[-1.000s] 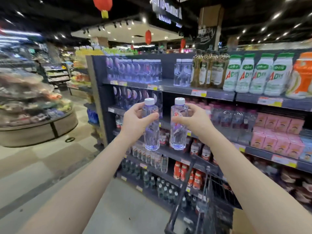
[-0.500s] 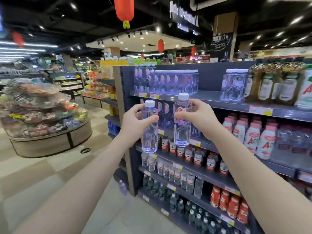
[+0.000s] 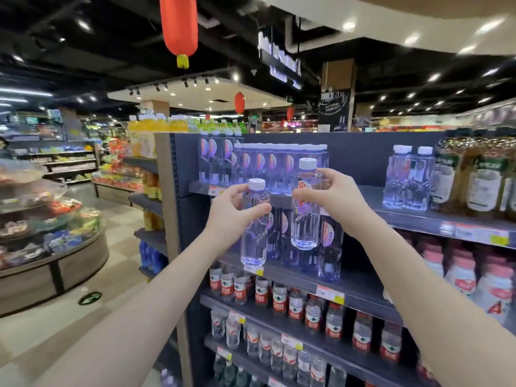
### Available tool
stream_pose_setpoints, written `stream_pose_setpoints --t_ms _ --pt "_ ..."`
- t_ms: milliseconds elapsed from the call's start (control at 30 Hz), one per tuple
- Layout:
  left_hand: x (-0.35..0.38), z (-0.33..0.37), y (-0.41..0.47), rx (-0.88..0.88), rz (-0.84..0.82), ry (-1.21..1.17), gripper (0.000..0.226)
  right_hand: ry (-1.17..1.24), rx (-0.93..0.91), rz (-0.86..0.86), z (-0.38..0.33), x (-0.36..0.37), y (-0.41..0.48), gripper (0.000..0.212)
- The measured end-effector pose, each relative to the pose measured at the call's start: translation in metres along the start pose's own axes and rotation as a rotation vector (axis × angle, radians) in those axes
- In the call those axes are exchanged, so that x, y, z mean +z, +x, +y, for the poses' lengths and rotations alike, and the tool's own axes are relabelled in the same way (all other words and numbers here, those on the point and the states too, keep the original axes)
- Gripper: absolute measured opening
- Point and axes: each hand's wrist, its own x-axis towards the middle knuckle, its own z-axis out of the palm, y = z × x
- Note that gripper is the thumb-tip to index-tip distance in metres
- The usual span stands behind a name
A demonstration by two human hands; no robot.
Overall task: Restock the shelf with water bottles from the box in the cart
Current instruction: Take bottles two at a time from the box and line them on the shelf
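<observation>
My left hand (image 3: 233, 213) grips a clear water bottle (image 3: 254, 241) with a white cap, held upright in front of the dark shelf unit. My right hand (image 3: 332, 201) holds a second clear bottle (image 3: 305, 227), white-capped with a red-marked label, a little higher and to the right. Both bottles hang just before the top shelf (image 3: 371, 202). That shelf carries a row of matching bottles (image 3: 268, 169) on the left and a small group (image 3: 409, 177) further right, with a bare gap between. The cart and box are out of view.
Lower shelves hold red-labelled bottles (image 3: 279, 297) and small water bottles (image 3: 268, 347). Pink-capped drink bottles (image 3: 460, 277) and brown-labelled bottles (image 3: 483, 180) stand at the right. A round display stand (image 3: 50, 263) sits on the left, with tiled aisle floor (image 3: 120, 297) between.
Both hands have risen with their bottles from the middle shelves up to the top shelf level. The view has swung left and up, and the cart has dropped out of sight.
</observation>
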Motion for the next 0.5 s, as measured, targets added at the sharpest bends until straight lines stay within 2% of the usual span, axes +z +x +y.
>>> stream_pose_setpoints --t_ms 100,233,300,500 --pt "0.005 -0.012 0.048 0.009 -0.027 -0.029 0.049 0.003 0.012 0.059 0.010 0.004 0.040 0.090" --pt "0.011 -0.030 0.102 0.036 -0.065 -0.061 0.061 -0.019 0.037 0.111 0.028 0.004 0.077 0.085" --pt "0.016 -0.041 0.127 0.048 -0.090 -0.084 0.067 -0.047 0.052 0.139 0.035 0.004 0.091 0.075" --pt "0.037 -0.076 0.193 0.079 -0.229 -0.178 0.057 -0.089 0.034 0.268 0.050 0.014 0.126 0.046"
